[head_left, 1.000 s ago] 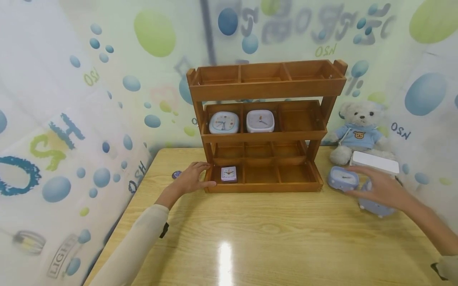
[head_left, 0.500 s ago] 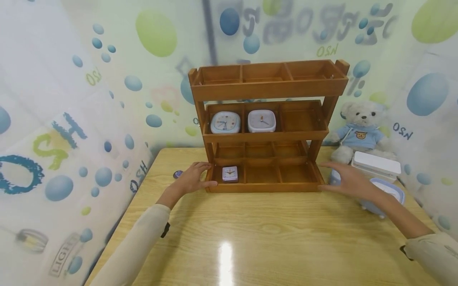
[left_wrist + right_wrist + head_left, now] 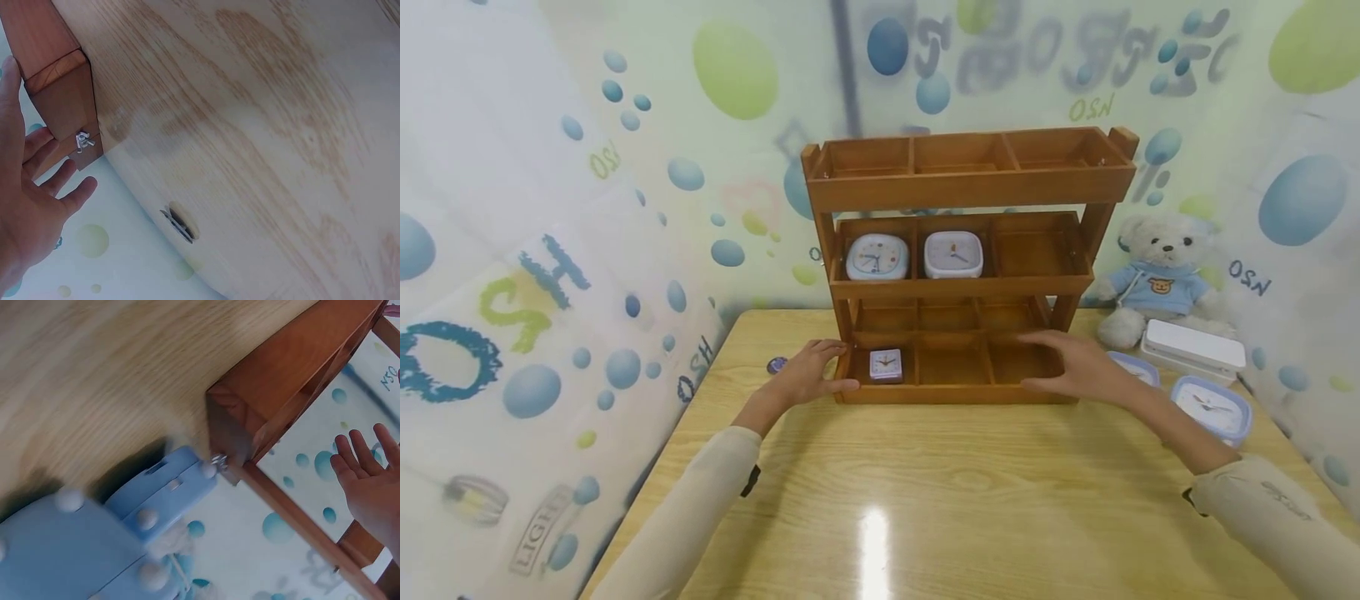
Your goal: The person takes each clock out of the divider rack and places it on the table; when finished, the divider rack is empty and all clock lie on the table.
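Observation:
My left hand [image 3: 805, 372] is at the left end of the wooden shelf's [image 3: 955, 393] bottom tier, fingers spread; the left wrist view shows it beside the end panel. Just to its right, a small lilac square alarm clock [image 3: 886, 365] sits in the bottom-left compartment. My right hand [image 3: 1078, 367], fingers extended and holding nothing, is before the bottom-right compartment. Behind its wrist lie a blue clock [image 3: 1135, 367], partly hidden, and a larger blue clock [image 3: 1212, 407]. Two white-framed clocks, one rounded [image 3: 877, 257] and one squarer [image 3: 953, 254], occupy the middle tier.
A white box [image 3: 1193, 346] lies right of the shelf, in front of a teddy bear [image 3: 1165, 275] in a blue hoodie. A small dark round disc [image 3: 777, 364] is on the wooden table [image 3: 955, 492] near my left hand. Patterned sheets rise behind and at both sides.
My right hand has moved left from above the blue clocks to the shelf's bottom-right compartment, uncovering more of the larger blue clock. My left hand keeps its place at the shelf's left end.

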Motion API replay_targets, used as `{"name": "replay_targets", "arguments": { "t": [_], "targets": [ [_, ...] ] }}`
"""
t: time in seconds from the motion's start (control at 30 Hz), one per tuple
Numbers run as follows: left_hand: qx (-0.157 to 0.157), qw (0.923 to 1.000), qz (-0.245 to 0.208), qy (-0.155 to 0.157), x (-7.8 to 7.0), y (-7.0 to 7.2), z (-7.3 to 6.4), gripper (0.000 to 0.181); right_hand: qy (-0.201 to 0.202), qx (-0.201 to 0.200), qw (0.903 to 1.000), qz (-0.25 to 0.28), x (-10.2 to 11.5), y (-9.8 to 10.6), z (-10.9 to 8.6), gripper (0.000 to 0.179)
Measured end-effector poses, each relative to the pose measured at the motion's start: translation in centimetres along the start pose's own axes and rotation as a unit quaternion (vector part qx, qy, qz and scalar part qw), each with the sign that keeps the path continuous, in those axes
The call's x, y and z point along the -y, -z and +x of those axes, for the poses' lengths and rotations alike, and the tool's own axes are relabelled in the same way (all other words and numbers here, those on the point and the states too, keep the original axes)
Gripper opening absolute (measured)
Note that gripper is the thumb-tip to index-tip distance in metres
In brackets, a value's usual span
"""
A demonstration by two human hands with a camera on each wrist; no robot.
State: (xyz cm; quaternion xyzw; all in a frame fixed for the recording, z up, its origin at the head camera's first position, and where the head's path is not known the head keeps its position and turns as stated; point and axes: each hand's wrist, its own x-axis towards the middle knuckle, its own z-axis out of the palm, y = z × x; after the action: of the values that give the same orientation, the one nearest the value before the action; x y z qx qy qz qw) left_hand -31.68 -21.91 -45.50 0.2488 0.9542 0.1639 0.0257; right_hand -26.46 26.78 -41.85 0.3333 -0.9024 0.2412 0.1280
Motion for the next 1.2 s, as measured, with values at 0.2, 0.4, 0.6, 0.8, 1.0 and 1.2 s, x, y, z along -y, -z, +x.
{"name": "replay_targets", "arguments": {
  "t": [0.2,0.4,0.6,0.8,1.0,1.2],
  "targets": [
    [-0.002,1.0000,-0.003,-0.003,0.2,-0.2,0.0,0.092,-0.051,0.043,0.9975,0.025,0.9,-0.8,1.8,0.072],
    [-0.004,1.0000,-0.002,-0.002,0.0,0.1,0.0,0.092,-0.044,0.050,0.9963,0.055,1.6,-2.1,4.1,0.071],
    [0.003,1.0000,-0.005,0.006,-0.1,0.0,0.1,0.094,-0.043,0.067,0.9919,0.099,2.5,-3.9,6.4,0.069],
    [0.002,0.9999,-0.005,0.012,0.0,-0.1,-0.1,0.093,-0.038,0.073,0.9901,0.114,3.8,-5.5,8.9,0.067],
    [0.000,0.9999,-0.010,0.013,-0.1,-0.2,-0.2,0.091,-0.017,0.086,0.9878,0.129,4.5,-7.2,11.3,0.066],
    [-0.001,0.9999,-0.008,0.015,-0.1,-0.2,-0.1,0.091,-0.013,0.109,0.9855,0.129,5.2,-9.1,13.2,0.064]
  ]
}}
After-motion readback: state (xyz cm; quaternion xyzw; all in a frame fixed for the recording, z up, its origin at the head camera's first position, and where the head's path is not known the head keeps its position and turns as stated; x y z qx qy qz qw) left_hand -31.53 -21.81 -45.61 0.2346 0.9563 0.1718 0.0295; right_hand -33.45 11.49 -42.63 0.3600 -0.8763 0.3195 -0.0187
